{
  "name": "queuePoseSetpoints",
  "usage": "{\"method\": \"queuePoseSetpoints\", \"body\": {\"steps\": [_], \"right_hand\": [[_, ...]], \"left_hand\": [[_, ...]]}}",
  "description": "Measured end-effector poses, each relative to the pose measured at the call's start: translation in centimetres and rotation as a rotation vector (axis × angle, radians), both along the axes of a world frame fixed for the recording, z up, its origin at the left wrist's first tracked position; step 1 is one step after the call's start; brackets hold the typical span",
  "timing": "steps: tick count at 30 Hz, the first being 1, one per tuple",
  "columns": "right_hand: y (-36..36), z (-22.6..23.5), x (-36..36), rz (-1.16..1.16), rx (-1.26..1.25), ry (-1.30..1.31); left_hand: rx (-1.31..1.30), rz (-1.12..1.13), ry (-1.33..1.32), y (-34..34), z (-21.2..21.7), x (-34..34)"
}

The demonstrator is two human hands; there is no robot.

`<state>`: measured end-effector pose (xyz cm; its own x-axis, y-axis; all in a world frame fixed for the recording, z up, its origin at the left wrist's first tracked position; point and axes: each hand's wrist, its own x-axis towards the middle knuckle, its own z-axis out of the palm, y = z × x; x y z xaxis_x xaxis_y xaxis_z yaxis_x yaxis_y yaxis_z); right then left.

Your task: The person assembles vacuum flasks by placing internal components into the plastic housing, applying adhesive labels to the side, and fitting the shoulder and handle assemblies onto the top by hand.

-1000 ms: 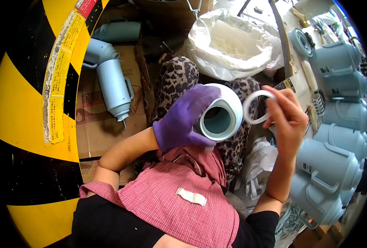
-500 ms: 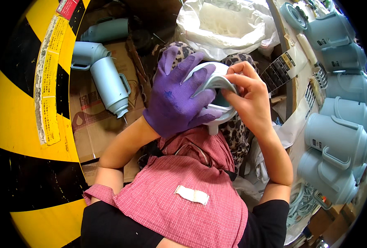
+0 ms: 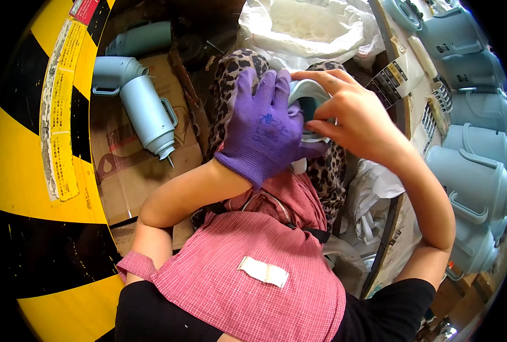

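Observation:
A pale blue-grey flask body (image 3: 306,90), like the others around me, stands between my knees with its round mouth and dark hollow turned up towards me. My left hand (image 3: 272,126), in a purple knit glove, lies over its left side and steadies it. My bare right hand (image 3: 359,109) curls over the right of the mouth, with the thumb at the inner edge and the fingers bent over the rim. Most of the flask's body is hidden by my hands and legs.
Several light blue flasks (image 3: 146,111) lie on flattened cardboard (image 3: 116,194) at the left, beside a yellow-and-black striped panel (image 3: 42,208). Ahead is a white sack (image 3: 316,43). Along the right, a bench holds more blue flasks (image 3: 467,176) with handles.
The flask and both hands have shifted slightly right. My left hand has turned with its fingers closer together, and my right elbow has swung outward as the right hand wraps further over the rim.

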<state>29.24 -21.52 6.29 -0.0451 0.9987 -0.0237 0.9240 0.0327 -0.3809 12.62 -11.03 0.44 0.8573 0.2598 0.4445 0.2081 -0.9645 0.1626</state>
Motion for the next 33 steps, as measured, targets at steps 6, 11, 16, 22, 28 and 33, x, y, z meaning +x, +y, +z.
{"method": "queuePoseSetpoints", "body": {"steps": [6, 11, 16, 22, 28, 33], "right_hand": [[-0.2, -1.0, -0.1, -0.099, 0.01, -0.005], [-1.2, -2.5, 0.7, -0.009, 0.115, 0.462], [-4.9, -2.5, 4.6, -0.515, 0.611, 0.867], [-12.4, -13.9, 23.5, -0.969, 0.587, -0.513], [-12.5, -16.9, 25.6, -1.064, 0.561, -0.252], [-11.7, -16.8, 26.1, -1.256, 0.601, 0.221]], "left_hand": [[-0.107, -0.122, -0.028, 0.4, 0.0, 0.3], [-0.684, -0.295, -0.329, 1.0, -1.4, -0.4], [-1.141, 0.02, -0.243, 5.1, 1.8, -6.1], [-1.526, -0.285, -0.178, 19.7, 6.1, 2.3], [-1.179, -0.161, 0.215, 16.6, -1.7, 14.9], [-0.811, -0.264, 0.522, 18.0, -4.6, 19.3]]}}
